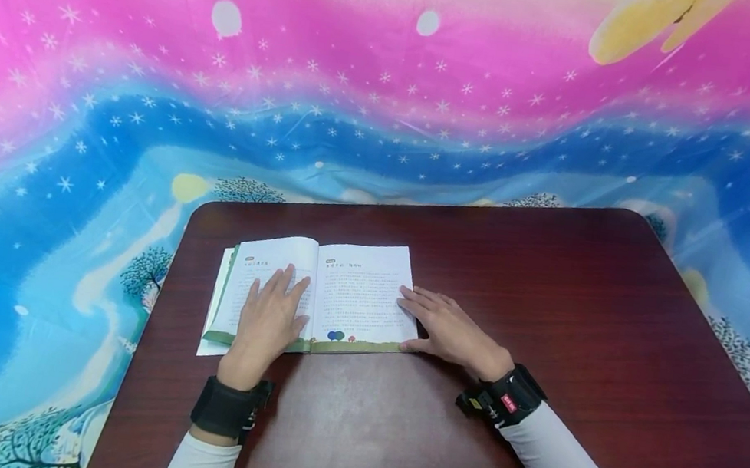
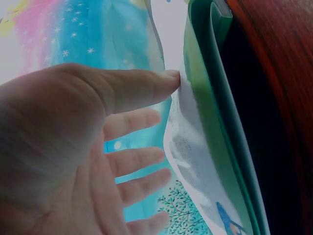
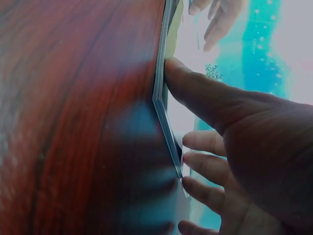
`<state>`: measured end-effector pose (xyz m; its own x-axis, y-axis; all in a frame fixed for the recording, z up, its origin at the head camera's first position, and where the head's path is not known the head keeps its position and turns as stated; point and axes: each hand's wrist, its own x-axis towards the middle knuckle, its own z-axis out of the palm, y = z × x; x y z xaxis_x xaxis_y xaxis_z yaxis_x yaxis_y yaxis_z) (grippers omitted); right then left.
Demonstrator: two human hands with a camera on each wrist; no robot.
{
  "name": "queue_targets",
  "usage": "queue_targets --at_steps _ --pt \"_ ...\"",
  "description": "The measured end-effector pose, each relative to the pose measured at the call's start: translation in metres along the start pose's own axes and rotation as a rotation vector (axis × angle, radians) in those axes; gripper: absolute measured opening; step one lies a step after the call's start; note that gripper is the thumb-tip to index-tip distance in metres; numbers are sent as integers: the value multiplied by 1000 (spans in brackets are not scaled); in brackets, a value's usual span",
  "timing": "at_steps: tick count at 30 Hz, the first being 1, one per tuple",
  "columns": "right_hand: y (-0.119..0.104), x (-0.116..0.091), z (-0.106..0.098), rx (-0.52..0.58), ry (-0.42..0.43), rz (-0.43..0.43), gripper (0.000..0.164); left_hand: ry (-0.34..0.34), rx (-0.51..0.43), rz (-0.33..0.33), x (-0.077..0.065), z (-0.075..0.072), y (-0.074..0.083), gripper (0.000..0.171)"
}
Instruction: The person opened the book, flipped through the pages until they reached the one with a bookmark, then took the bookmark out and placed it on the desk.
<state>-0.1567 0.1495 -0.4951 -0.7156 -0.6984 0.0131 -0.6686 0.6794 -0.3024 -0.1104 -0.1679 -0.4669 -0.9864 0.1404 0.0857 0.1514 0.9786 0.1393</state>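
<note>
An open book [image 1: 361, 294] lies on the table, its printed pages facing up, with a green strip and small drawn trees along the bottom. My left hand [image 1: 270, 316] rests on the left page, fingers spread and straight; in the left wrist view its thumb touches the page near the book's lower edge. My right hand [image 1: 450, 329] lies at the right page's outer edge, thumb at the lower corner and fingertips along the side. The right wrist view shows the thumb on the page and the other fingers beside the edge of the page stack [image 3: 168, 132].
The dark red-brown table [image 1: 550, 285] extends to the right of the book and in front of it. A colourful cloth [image 1: 390, 97] with snowflakes and trees hangs behind and around the table. Both wrists wear black straps [image 1: 221, 407].
</note>
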Motion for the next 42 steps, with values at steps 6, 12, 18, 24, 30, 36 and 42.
queue_targets --at_steps 6,12,18,24,30,36,42 --pt "3 0 1 48 -14 -44 82 -108 -49 -12 -2 1 1 67" --pt "1 2 1 70 -3 -38 77 -143 -81 0 -2 4 5 67" --pt "-1 4 2 41 43 -36 74 -189 -72 46 -1 9 12 71" --pt "-2 5 4 13 71 -27 73 -220 -58 106 -3 13 21 90" --pt "-3 6 6 -10 97 -29 68 -218 -75 134 -6 14 27 101" --pt "-4 6 7 -23 118 -22 65 -220 -59 140 -7 14 30 100" --pt "-6 7 9 -22 146 -3 61 -239 -58 142 -7 15 34 96"
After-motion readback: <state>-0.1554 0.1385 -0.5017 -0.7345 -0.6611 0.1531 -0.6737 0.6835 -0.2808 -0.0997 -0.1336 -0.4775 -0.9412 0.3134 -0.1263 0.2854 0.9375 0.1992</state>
